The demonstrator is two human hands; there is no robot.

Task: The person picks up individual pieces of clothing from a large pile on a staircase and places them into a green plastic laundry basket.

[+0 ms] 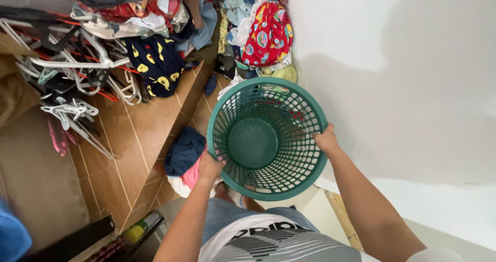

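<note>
Both hands gripped rim — left hand [211,167], right hand [326,139] on empty green basket [289,192] | step: carrying | next, likely: steady two-handed lowering beside clothes pile [248,29].

The laundry basket [267,138] sits between the hands, left hand [210,166] and right hand [326,139] on opposite rims; clothes pile [258,29] beyond it, hangers [72,71] far left, wall [413,86] right
</note>
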